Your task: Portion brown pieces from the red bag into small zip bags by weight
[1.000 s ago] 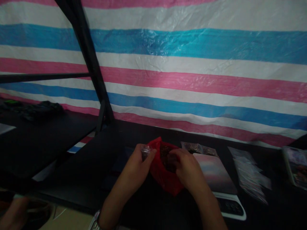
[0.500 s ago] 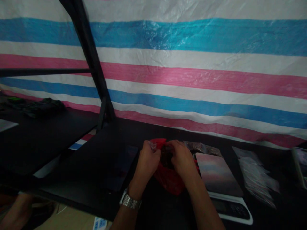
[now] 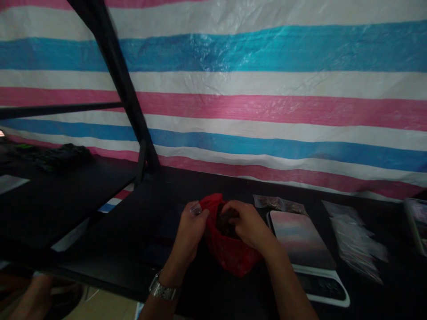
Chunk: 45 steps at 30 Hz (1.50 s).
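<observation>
Left hand (image 3: 189, 227): I see it pinching small clear pouch (image 3: 195, 207).
Right hand (image 3: 246, 225): curled inside red bag (image 3: 231, 257), dark contents; grip unclear.

Left hand (image 3: 189, 231): back turned up, fingers (image 3: 199, 217) pinched together at the tips. Left wrist (image 3: 171, 274): straight, with the forearm (image 3: 151, 311) rising steeply from below. Right hand (image 3: 249, 226): knuckles up, fingers curled down and inward, tips hidden. Right forearm (image 3: 287, 284): bare, angled in from the lower right. The hands are near each other but apart.
</observation>
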Tool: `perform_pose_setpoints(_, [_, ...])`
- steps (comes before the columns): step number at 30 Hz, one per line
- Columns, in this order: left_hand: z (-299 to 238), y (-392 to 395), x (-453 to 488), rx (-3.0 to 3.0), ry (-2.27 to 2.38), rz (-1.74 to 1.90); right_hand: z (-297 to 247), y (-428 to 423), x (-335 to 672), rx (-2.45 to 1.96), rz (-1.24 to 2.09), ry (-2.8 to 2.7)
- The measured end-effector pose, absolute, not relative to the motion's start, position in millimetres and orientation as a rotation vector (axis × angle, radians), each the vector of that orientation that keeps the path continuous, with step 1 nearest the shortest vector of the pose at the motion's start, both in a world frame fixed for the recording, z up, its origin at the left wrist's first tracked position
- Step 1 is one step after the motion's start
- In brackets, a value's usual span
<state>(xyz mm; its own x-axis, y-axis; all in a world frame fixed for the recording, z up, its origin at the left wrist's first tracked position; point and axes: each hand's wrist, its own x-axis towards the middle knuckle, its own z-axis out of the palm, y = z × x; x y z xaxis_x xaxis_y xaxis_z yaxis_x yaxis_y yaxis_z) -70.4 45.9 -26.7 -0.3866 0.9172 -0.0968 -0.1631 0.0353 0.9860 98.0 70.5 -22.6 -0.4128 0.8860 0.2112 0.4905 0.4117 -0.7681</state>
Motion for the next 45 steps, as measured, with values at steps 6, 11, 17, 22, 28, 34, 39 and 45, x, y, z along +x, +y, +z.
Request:
perform_pose_setpoints(6, [-33,44,-68,0.795,1.362,1.563,-16,61,103,-1.130,0.858,-2.115])
perform_pose_setpoints(11, [-41,45,-62,0.785,1.407,1.634,-16,58,101,-1.096,0.941,-2.101])
perform_pose_setpoints(17, [-42,44,-63,0.920,1.468,1.644,-20,59,107,-1.066,1.117,-1.979])
perform_pose_setpoints(22, [-37,48,-72,1.205,1.450,1.646,-17,60,119,-1.009,1.161,-1.737])
perform_pose_setpoints(28, [-40,42,-71,1.546,1.522,1.602,-1,55,119,-0.970,1.092,-1.577])
perform_pose_setpoints(34, [-41,37,-61,1.792,1.522,1.424,13,41,99,-0.941,0.730,-1.829])
perform_pose_setpoints(39, [-37,38,-59,1.722,1.461,1.429,17,35,90,-0.818,0.575,-1.982])
perform_pose_setpoints(45, [-38,38,-60,1.701,1.451,1.482,21,33,90,-0.822,0.534,-1.939])
